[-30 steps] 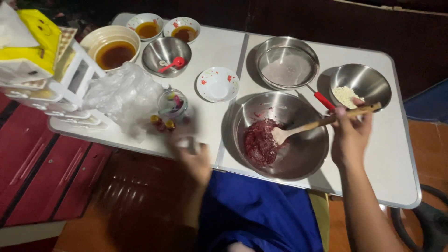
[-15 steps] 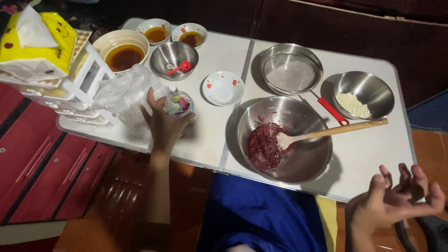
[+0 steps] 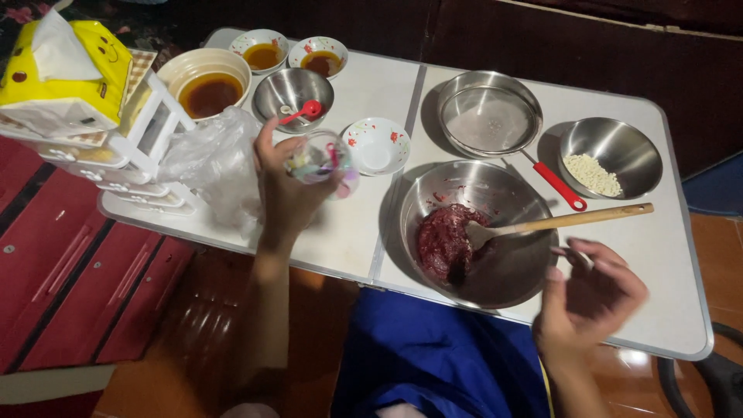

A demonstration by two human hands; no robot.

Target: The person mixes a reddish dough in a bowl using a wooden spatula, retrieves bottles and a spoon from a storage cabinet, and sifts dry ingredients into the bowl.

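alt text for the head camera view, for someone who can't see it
A person's left hand lifts a small clear container above a white folding table, while the right hand hovers by a large steel bowl of dark red paste with a wooden spatula.

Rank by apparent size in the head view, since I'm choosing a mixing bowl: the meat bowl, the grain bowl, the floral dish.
1. meat bowl
2. grain bowl
3. floral dish
The meat bowl lies nearest the camera, which flatters it somewhat.

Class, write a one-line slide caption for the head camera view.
Left hand lifts a small clear jar above the white table; right hand hovers near a wooden spatula resting in a bowl of red mince.
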